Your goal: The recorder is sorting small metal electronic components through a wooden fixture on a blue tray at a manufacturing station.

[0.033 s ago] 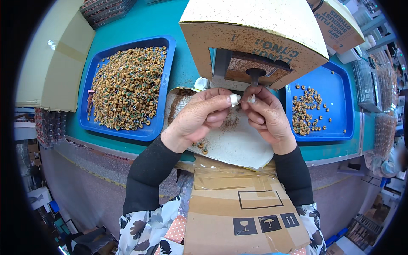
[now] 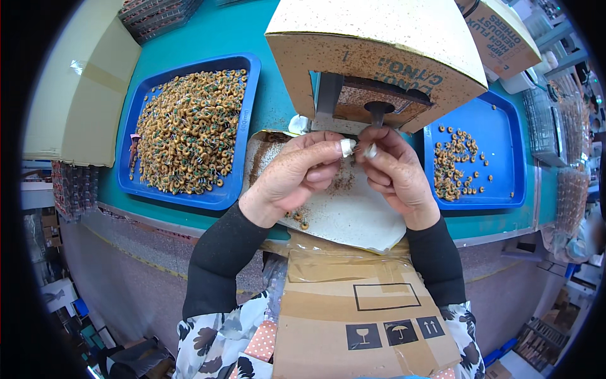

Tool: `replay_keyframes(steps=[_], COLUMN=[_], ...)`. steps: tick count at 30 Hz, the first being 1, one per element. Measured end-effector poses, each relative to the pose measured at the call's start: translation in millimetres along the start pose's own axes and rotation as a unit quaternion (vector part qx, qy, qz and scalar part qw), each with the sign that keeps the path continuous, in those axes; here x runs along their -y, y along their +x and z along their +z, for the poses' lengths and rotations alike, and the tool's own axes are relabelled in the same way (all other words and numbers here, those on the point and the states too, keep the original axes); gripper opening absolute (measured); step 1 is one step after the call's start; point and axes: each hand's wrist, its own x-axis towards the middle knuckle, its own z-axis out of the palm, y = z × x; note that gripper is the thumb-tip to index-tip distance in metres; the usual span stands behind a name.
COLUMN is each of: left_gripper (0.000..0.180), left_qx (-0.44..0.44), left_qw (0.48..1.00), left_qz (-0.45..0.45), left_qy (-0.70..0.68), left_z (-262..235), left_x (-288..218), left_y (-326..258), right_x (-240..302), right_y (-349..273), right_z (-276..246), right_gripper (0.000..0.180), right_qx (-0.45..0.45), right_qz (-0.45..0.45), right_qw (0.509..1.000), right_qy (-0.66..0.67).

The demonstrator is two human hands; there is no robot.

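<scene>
Head view: we saw the left hand (image 2: 302, 172) and right hand (image 2: 399, 174) meeting fingertip to fingertip, both pinched closed on a small piece (image 2: 357, 153), too tiny for us to identify. The piece sat between the hands, over a speckled white sheet (image 2: 353, 221), just below the opening of a cardboard hood (image 2: 379, 31). We noted white wraps on both thumbs. Left blue tray (image 2: 254, 95) held heaped wire-wound rings (image 2: 189, 132); right blue tray (image 2: 507, 151) held a smaller, looser lot.
</scene>
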Motion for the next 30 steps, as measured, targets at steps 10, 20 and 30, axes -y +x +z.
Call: replay_keyframes(steps=[10, 20, 30], left_gripper=[0.021, 0.017, 0.013], left_qx=[-0.134, -0.111, -0.095], left_qw=[0.941, 0.683, 0.631], left_qz=[0.128, 0.372, 0.448], left_qy=[0.282, 0.618, 0.626], left_z=[14, 18, 37], left_x=[10, 8, 7], left_y=[-1, -4, 2], right_x=[-10, -4, 6], right_y=[-1, -2, -2], right_z=[-2, -2, -3], right_gripper=[0.023, 0.016, 0.017], right_qx=[-0.049, -0.051, -0.025], right_qz=[-0.146, -0.090, -0.069], right_qw=[0.973, 0.990, 0.997], right_qy=[-0.171, -0.098, -0.007])
